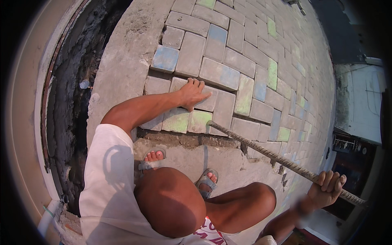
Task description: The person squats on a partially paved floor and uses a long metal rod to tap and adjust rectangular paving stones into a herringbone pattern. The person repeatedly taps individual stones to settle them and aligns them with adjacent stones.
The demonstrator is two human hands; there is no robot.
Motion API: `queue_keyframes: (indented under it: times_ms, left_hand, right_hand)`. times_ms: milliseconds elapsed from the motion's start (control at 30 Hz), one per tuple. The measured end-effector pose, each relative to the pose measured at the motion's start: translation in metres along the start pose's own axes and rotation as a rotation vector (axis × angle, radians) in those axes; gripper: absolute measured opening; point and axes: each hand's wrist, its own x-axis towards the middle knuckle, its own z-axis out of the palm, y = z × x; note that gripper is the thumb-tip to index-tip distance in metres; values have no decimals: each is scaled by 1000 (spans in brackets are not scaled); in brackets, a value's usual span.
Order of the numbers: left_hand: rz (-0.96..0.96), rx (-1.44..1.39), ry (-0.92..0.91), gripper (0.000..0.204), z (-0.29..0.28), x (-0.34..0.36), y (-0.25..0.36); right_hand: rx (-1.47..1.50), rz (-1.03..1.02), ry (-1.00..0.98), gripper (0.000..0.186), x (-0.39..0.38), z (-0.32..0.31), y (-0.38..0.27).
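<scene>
Under the left hand [192,94] sits a grey paving block [204,100], rectangular, rough and dusty, set among other pavers with faded blue and green chalky patches. That hand lies flat on it, fingers spread, not gripping anything. Just right of it, the tip of a long ribbed steel bar [281,160] pokes into the joint at the edge of the pavers. It slants down to the right hand [326,188], which is wrapped tight around it. Past the pavers there's a cracked concrete slab [228,163] where the sandalled feet stand, plus a curved concrete kerb [126,57] on the left.
</scene>
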Motion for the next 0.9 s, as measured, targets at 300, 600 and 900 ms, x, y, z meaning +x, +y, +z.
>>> queue_keyframes:
  times_ms: [300, 600, 900]
  left_hand:
    - [-76, -39, -6, 101, -1, 8, -4]
    - [-93, -65, 165, 91, 37, -16, -4]
    - [-230, -115, 135, 96, 31, -9, 0]
  right_hand:
    - [2, -41, 84, 8, -7, -18, 4]
    - [-23, -72, 184, 6, -12, -30, 7]
    - [-22, -80, 144, 4, -27, -28, 6]
